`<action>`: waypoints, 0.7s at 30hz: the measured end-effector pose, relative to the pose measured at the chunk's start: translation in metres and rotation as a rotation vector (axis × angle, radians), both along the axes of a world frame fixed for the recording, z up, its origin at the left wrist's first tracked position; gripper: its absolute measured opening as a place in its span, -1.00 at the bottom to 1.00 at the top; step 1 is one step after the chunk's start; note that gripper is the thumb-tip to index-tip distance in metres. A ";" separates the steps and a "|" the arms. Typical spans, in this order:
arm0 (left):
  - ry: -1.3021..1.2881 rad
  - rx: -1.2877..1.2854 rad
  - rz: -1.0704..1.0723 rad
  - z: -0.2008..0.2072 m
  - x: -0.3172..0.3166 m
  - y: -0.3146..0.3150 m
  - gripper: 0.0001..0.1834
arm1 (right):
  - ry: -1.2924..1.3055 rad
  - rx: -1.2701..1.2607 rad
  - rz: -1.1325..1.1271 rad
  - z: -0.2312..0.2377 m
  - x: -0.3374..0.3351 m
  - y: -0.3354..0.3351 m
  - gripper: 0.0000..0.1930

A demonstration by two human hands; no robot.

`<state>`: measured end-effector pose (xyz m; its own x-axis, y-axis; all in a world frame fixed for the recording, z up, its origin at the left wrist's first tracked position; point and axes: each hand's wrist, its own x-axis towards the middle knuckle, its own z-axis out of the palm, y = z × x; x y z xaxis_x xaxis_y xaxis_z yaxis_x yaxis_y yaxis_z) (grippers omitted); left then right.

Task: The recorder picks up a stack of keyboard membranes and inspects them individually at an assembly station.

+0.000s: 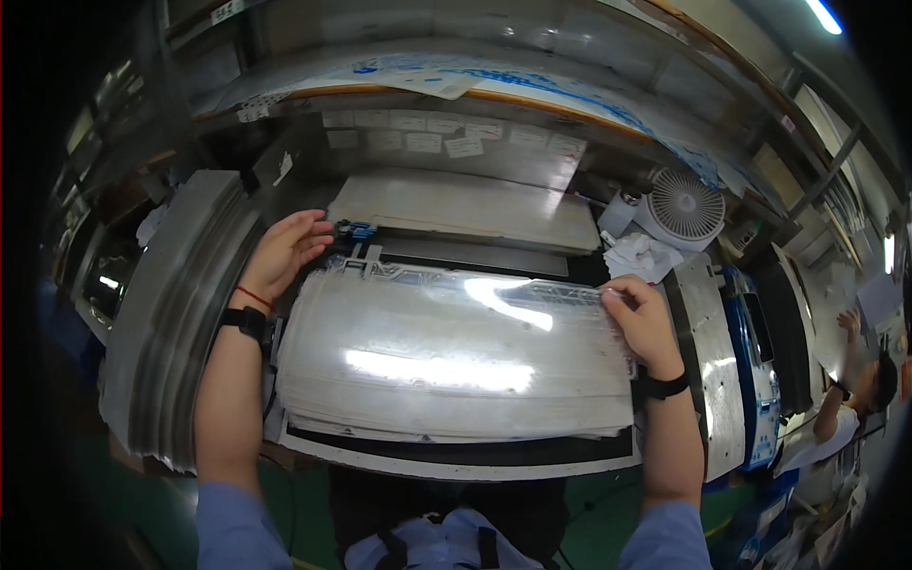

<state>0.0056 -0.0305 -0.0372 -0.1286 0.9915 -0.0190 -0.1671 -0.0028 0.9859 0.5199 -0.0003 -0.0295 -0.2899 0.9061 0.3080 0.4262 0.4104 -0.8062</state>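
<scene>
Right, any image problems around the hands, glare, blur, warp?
Head view: white glare streaks hide detail on the sheets between the left hand and right hand; both hands look readable. Head view: shelf edge bows, corners go black. Head view: ceiling light blown out, far-left background soft.

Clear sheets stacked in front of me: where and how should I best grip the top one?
Probably by the far corners of the top sheet, one hand from each side. It lies flat and looks broad and thin, so holding both ends should limit sagging. The right hand seems to pinch the far right corner; the left hand is open near the far left one.
</scene>
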 end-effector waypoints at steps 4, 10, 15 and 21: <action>-0.025 0.001 -0.075 0.003 0.001 -0.002 -0.69 | 0.155 -0.048 -0.037 0.003 -0.003 -0.003 -0.92; 0.212 -0.008 -0.225 0.012 0.013 -0.008 -0.76 | 0.208 -0.047 -0.092 -0.001 -0.001 0.001 -0.90; 0.321 0.006 -0.199 0.009 0.012 -0.007 -0.85 | 0.236 -0.014 -0.109 -0.002 -0.001 0.003 -0.86; 0.146 0.041 -0.038 0.003 0.004 -0.001 -0.84 | 0.442 -0.158 -0.124 -0.004 0.005 0.009 -0.85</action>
